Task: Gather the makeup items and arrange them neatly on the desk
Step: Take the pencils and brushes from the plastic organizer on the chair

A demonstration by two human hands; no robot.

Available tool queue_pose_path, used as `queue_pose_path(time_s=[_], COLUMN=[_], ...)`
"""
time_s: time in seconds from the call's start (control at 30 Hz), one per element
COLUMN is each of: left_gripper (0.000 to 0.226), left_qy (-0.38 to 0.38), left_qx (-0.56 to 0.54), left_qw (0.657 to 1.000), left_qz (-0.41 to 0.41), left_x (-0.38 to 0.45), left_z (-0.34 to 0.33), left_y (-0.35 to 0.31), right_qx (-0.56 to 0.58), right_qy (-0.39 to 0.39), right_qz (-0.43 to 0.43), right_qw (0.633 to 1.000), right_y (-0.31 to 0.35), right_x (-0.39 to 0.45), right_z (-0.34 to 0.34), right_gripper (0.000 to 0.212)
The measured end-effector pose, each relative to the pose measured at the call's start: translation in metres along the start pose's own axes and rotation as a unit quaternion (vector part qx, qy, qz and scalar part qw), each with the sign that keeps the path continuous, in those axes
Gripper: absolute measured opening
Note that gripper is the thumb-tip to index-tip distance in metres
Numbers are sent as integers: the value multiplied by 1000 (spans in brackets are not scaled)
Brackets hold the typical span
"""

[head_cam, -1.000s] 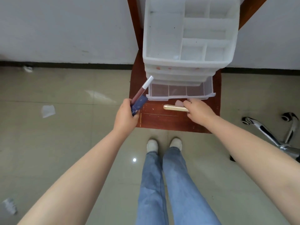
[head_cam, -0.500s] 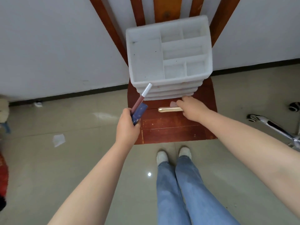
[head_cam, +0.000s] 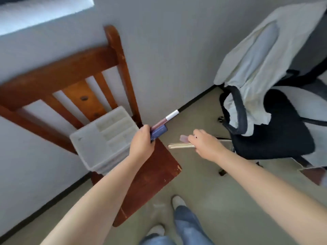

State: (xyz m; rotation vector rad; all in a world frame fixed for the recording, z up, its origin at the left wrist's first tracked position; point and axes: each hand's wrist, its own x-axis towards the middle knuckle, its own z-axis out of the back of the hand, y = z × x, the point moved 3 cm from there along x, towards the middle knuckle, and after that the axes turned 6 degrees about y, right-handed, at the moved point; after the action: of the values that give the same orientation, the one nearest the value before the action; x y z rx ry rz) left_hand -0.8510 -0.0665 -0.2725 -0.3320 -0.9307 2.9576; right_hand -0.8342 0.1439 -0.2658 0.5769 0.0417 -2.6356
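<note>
- Makeup items are in both hands now, and the view swings hard to the right compared with half a second ago: the white organiser (head_cam: 104, 138) that sat centre frame slides to the left middle, and an office chair (head_cam: 270, 124) draped with a pale cloth (head_cam: 261, 50) comes into the right side.
- Left hand (head_cam: 141, 144) grips two things together at centre frame: a lip gloss tube (head_cam: 164, 120) with a white cap poking up and right, and a dark blue case (head_cam: 159, 132) tucked under it.
- Right hand (head_cam: 205, 145) clenches round a gold tube (head_cam: 180, 146) that points left, with a small pink piece (head_cam: 183, 138) pinched above it; blur keeps me from saying what that piece is.
- Both hands ride clear of the wooden chair (head_cam: 155, 175) seat, the right one already out over the floor (head_cam: 221, 200).
- My read: collecting from the organiser looks done for this load, and the person is turning away to carry it off. No worktop shows anywhere in frame, so arranging has not begun.
- The count: two hands, both loaded. Four makeup items in all, two per hand. One organiser, its top compartments looking bare. Two chairs, one wooden, one office. Two shoes (head_cam: 178, 202) at the bottom edge.
</note>
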Motion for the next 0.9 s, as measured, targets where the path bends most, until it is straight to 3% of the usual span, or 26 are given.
queue_pose_path(time_s=[0.17,0.33,0.43,0.6,0.7,0.9], left_gripper=[18,14,17,21,21,20], left_qy=[68,153,194,246,264,293], left_qx=[51,68,111,153,158,127], left_qw=[973,896,821,665,569,442], left_qz=[-214,-411,-525,-689,-763,-838], left_x=[2,-74,-165,-376,-527,-806], left_z=[-17,-79,-129,-218,-271,-342], left_y=[-122,-280,-376,-494,-533,-571], right_qx=[7,46,90,136,155,185], right_qy=[-46,-56,-85,-109,-101,-39], right_qz=[-226,-437,-548,-701,-769,-856], right_qw=[973,896,828,691,612,482], right_y=[-40,-51,-34,38,99,217], right_x=[-141,-338,-468,-670,-784,-983], right_z=[22,-2,-27,-91,-145,-227], right_gripper=[27,37,50,46,46,41])
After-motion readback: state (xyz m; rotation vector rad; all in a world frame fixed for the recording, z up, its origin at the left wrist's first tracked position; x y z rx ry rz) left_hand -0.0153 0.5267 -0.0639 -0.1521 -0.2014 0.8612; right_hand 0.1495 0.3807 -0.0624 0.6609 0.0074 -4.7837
